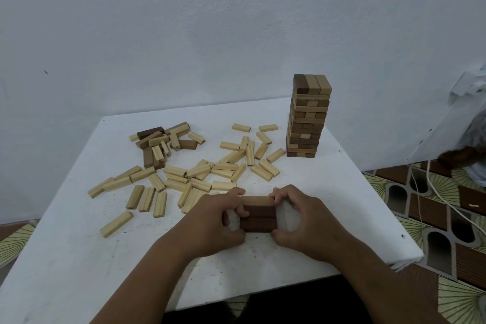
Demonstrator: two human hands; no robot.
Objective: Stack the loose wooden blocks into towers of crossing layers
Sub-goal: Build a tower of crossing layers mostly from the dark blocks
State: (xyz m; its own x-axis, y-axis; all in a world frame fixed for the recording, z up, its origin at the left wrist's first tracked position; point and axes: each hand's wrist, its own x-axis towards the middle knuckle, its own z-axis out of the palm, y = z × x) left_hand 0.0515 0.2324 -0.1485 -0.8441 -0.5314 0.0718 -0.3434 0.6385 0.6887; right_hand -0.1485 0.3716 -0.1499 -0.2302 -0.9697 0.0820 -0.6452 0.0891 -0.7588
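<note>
Head view: low in the centre of the frame, both hands close on a small layer of three rectangular wooden blocks point(259, 214) lying side by side on the white table point(65, 258). The left hand point(218, 221) has its fingers curled over the layer's left end and its thumb at the near edge; the right hand point(299, 221) grips the right end the same way, fingertips on the far block, thumb at the near corner. The blocks' long axes run left to right across the frame; the far one is lighter tan, the two nearer ones dark reddish brown, all smooth and square-edged.

Right of centre stands a tall tower of crossed wooden layers point(307, 116), mixed pale and brown, its top three blocks pointing away from the camera.

Across the middle and left lies a scatter of loose pale wooden blocks point(200, 173) at every angle, with a small heap of brown and pale blocks point(163, 142) at upper left of the table.
</note>
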